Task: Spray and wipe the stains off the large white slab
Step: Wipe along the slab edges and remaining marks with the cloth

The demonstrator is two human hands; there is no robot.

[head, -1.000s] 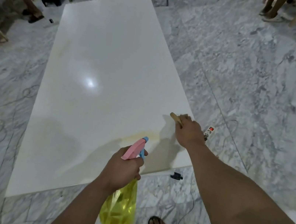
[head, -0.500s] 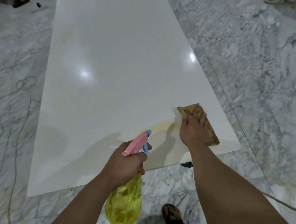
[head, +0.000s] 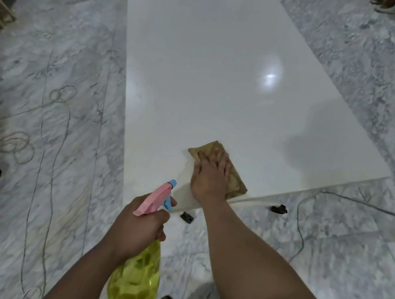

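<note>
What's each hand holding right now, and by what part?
The left hand grips the spray bottle by its neck. The right hand presses flat on the brown cloth.

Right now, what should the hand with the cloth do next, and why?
Probably slide the brown cloth sideways along the near edge of the white slab. The right hand presses it flat there, and the left hand holds the spray bottle back, off the slab.

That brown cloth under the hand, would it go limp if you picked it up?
Probably limp: the brown cloth lies flat and creased under the right hand. It likely slides easily, since the white slab looks glossy enough to mirror a light. It seems thin, so probably light.
</note>
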